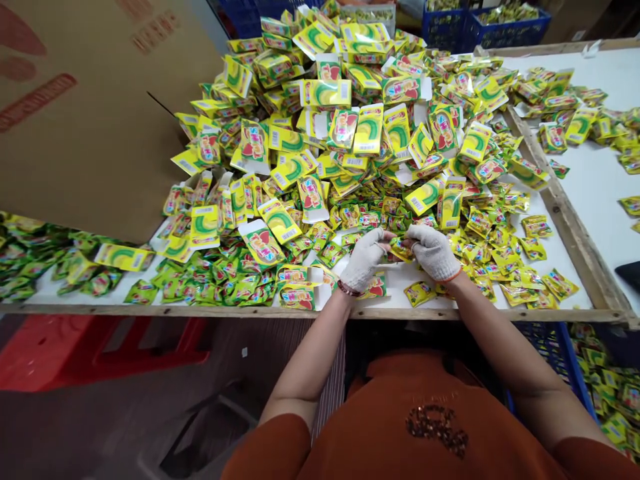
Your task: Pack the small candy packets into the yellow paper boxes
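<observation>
My left hand (367,261) and my right hand (432,253), both in white knit gloves, meet close together over the near part of the table. Their fingers are pinched on a small yellow candy packet (400,249) between them, partly hidden by the fingertips. Under and beside my left hand lie green-and-yellow cardboard boxes (297,297), some with white flaps open. Loose green candy packets (215,273) spread to the left, and yellow packets (500,257) lie to the right of my right hand. One yellow packet (419,293) sits just below my right hand.
A tall heap of small boxes (325,93) rises behind my hands. A large cardboard carton (90,120) stands at the left. Wooden strips (565,213) edge the white table. A red plastic stool (55,350) is below left; blue crates (510,30) stand at the back.
</observation>
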The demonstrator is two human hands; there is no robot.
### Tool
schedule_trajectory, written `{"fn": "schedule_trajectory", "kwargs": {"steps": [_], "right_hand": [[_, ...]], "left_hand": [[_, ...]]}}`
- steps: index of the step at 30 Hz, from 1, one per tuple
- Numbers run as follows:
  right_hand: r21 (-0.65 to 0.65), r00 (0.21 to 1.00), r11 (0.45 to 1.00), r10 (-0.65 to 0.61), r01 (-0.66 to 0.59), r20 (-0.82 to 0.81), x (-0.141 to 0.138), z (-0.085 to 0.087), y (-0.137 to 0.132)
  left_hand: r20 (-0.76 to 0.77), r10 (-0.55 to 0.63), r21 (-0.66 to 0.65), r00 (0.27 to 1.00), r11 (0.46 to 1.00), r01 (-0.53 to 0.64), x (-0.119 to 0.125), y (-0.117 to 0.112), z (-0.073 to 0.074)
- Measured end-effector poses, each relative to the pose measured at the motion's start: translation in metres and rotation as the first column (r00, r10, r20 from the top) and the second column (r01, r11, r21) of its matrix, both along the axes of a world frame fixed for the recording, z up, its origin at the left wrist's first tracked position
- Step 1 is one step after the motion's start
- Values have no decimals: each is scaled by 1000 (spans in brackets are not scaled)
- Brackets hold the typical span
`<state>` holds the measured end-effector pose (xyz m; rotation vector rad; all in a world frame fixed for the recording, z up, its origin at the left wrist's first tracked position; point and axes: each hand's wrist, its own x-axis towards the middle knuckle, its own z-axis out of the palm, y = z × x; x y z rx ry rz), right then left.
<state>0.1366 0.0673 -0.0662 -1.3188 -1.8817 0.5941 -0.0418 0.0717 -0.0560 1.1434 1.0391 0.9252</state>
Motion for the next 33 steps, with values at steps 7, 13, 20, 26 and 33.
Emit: {"fn": "schedule_trajectory", "kwargs": {"steps": [7,13,20,26,33], "right_hand": [[34,988,998,41,-46,150,1,9,-4],[93,999,995,-27,23,38,8,6,-6],[2,984,986,169,-169,61,9,10,-4],[-212,992,973,69,-89,-102,-4,-1,-5],[-517,859,823,-71,-237,-506,-25,-2,-15]], "left_hand": [[29,-12,-93,1000,996,14,-11,-3,6],[292,244,-287,925,945,-159,11,-20,5],[180,222,-253,958,952,-173,3,-23,0],[202,175,-123,963,981,-153,2,-20,-1],[-65,94,241,993,968,-76,-2,-9,11]]}}
